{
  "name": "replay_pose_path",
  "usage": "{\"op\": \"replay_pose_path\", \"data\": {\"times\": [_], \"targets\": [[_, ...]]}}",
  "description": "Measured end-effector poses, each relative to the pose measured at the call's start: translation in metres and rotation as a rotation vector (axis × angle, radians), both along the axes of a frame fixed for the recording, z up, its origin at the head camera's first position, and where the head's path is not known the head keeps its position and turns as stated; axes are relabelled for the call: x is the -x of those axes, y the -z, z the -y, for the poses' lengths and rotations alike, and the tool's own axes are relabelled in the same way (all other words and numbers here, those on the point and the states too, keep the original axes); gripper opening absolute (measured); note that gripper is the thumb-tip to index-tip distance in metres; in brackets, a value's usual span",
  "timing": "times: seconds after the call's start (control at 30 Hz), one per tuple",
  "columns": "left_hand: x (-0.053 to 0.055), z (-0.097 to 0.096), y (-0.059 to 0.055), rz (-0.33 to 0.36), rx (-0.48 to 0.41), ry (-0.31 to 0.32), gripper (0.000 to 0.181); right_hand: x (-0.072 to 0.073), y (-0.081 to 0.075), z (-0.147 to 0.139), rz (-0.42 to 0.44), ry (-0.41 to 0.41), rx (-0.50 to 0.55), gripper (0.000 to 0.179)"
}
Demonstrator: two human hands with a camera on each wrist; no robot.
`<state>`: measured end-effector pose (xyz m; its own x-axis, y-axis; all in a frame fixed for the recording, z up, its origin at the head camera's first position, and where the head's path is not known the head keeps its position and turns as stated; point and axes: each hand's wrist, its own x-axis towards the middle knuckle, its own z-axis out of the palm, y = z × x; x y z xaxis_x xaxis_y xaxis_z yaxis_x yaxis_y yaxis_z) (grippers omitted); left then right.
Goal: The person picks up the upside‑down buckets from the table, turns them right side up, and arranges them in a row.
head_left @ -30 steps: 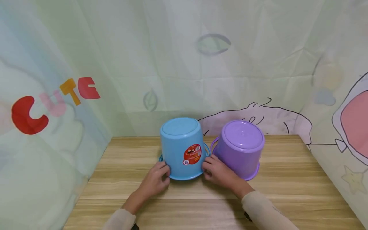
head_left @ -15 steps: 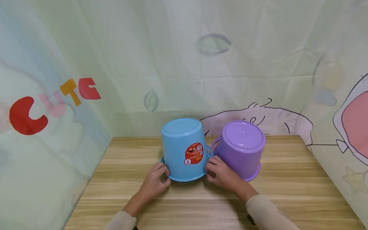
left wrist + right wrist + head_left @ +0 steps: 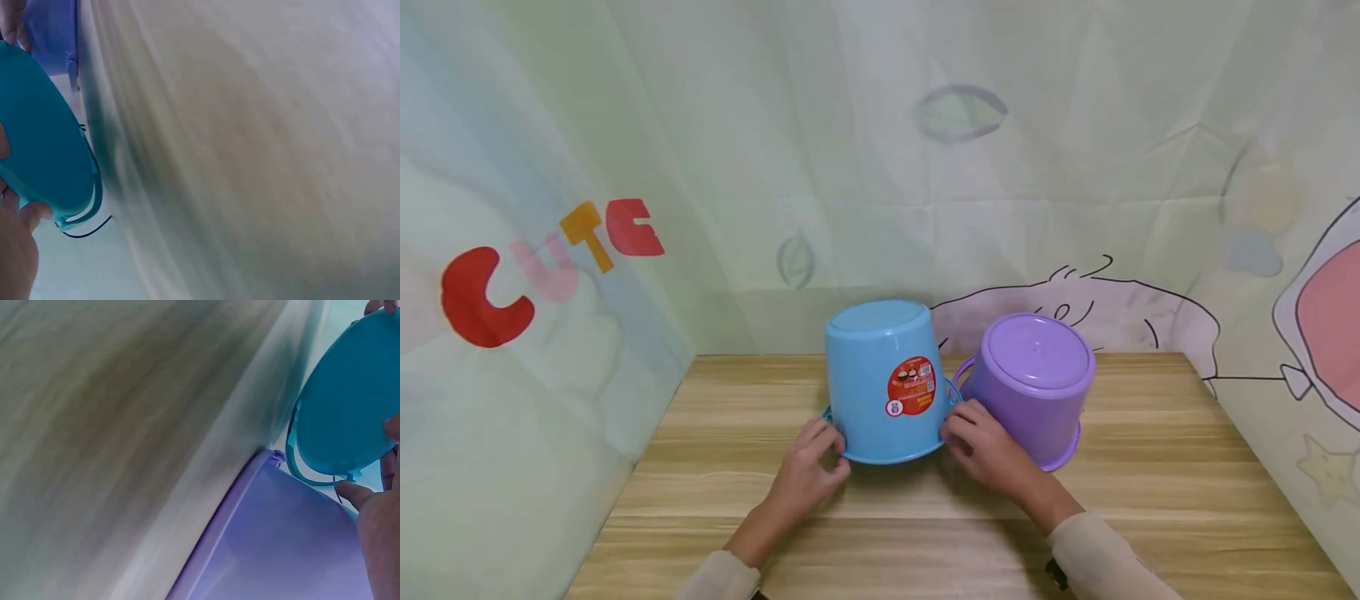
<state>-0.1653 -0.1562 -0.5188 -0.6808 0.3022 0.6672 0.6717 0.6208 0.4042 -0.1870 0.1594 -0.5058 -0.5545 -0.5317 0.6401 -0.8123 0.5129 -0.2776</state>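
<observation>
A light blue bucket [image 3: 880, 400] is held bottom up, tilted slightly, its round red label facing me. My left hand [image 3: 807, 468] grips its lower rim on the left. On the opposite side, my right hand [image 3: 988, 447] pinches the same rim. Both wrist views look up into the bucket's open mouth, where a teal oval [image 3: 44, 125] shows with the handle [image 3: 97, 194] hanging off its edge. A purple bucket [image 3: 1037, 392] stands upside down on the table just right of the blue one, close behind my right hand.
The wood-grain table [image 3: 715, 492] runs back to a pale cartoon-printed curtain [image 3: 737, 167]. Printed fabric also closes in the left and right sides. The purple bucket's rim [image 3: 219, 525] lies near my right wrist.
The blue bucket has shifted slightly right and, most recently, a little upward in the head view, both hands moving with it. The purple bucket stays in place.
</observation>
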Motion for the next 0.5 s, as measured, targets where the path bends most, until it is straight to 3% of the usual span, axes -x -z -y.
{"op": "replay_pose_path", "data": {"times": [0.27,0.5], "targets": [[-0.002,-0.001,-0.012,-0.061,-0.014,-0.012,0.032,0.001,-0.009,0.003,-0.049,0.008,0.09,0.028],[-0.001,-0.003,-0.032,-0.138,-0.041,-0.02,0.03,0.0,-0.017,0.007,-0.006,0.064,0.155,0.029]]}}
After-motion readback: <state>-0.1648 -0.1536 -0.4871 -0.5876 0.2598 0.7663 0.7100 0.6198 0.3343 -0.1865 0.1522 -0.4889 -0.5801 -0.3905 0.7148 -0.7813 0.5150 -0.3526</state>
